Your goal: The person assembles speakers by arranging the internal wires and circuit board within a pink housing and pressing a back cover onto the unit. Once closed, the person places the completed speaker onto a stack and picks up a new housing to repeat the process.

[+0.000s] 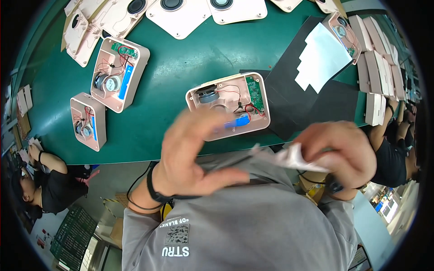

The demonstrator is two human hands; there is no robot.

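In front of me on the green table lies an open pale pink speaker housing (267,97) with a green circuit board (256,93), red wires and a blue battery (242,120) inside. My left hand (183,151) hovers at its near left side, covering part of the housing. Thumb and fingers are spread, with nothing visible between them. Lower right of the housing, my right hand (346,151) is closed on a whitish strip (296,158). Motion blurs the strip, so I cannot tell its material. A black band circles my left wrist.
Two more open speaker housings (141,67) (100,124) stand on the left. Pale panels with round speakers (181,25) line the far edge. Black sheets (289,101) and stacked white paper (323,54) lie right, near another housing (332,22) and piled pale cases (377,67). People sit at both sides.
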